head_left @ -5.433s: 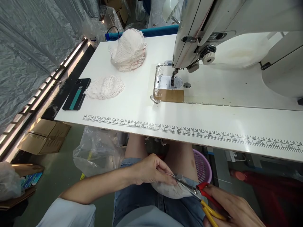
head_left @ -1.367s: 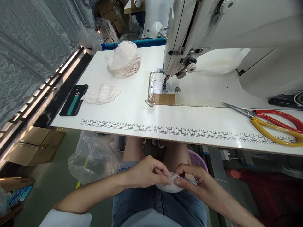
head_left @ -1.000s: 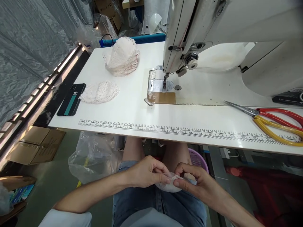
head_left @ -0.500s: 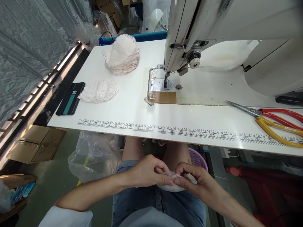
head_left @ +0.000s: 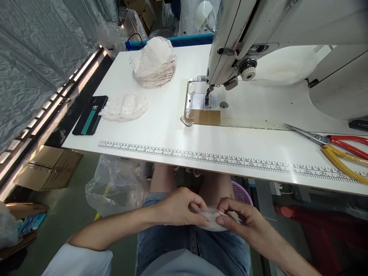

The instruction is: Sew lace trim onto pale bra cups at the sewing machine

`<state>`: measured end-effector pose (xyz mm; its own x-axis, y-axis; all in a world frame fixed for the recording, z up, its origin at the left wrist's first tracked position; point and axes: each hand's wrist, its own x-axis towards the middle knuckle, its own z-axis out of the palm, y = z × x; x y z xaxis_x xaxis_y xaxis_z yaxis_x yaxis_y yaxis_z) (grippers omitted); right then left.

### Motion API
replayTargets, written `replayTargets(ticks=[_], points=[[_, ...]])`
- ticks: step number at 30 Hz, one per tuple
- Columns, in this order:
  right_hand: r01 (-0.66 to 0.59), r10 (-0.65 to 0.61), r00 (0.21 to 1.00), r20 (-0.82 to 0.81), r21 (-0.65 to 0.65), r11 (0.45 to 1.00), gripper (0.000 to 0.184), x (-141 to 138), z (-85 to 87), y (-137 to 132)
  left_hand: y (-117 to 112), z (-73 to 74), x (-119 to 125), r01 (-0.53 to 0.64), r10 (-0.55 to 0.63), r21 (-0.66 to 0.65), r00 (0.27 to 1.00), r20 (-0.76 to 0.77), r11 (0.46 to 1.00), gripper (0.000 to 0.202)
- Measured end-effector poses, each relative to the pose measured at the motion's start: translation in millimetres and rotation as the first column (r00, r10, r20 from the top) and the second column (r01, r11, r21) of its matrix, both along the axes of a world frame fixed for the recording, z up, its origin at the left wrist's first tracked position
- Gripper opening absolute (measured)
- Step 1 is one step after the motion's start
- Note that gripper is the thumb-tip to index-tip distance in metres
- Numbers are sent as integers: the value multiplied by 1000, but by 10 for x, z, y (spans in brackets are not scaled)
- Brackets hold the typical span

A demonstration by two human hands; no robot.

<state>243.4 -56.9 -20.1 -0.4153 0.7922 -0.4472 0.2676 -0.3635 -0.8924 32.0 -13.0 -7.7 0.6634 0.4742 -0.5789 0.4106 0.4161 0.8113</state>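
Observation:
Over my lap, a small white lace-edged fabric piece [head_left: 213,220] is stretched between my two hands. My left hand [head_left: 184,209] pinches its left end between thumb and fingers. At the other end, my right hand [head_left: 237,218] grips it the same way. Part of the fabric is hidden behind the fingers. On the table above lie a single white lace piece [head_left: 126,107] and a stack of similar pale lace pieces [head_left: 155,63], some with reddish thread along the edges.
A sewing machine [head_left: 247,69] stands on the white table [head_left: 161,130], which has a printed ruler along its front edge. Red-and-yellow-handled scissors [head_left: 324,141] lie at right, a black phone [head_left: 90,115] at left. A plastic bag [head_left: 115,188] and a purple basket [head_left: 242,193] are below.
My hands have moved slightly apart, so more of the fabric's lace edge shows between them. The view has shifted a little, moving the table items rightward in the picture.

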Motion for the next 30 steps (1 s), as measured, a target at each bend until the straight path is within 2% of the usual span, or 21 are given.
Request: replayTargets(ticks=[7,17,21,25,30], points=[[-26,26,1000,2,-30,999,25,4,-18,-6,3,6,-13,14,-14,10,999,-45,1000,22],[-36,36,999,-4,-33,999,27,-22,-3,-34,25,101,-42,39,-42,-97,999,-25,995,19],[-8,9,1000,5,-52,999,28,-10,-29,-56,21,94,-50,80,-80,-24,996,31,996,25],[9,-9,1000,10,-71,997,28,7,-56,-64,0,65,-45,93,-91,68,995,-32,993,21],[14,-14,1000,-3,-47,999,30,-11,-37,-70,-11,31,-63,41,-41,-51,999,1,998,17]])
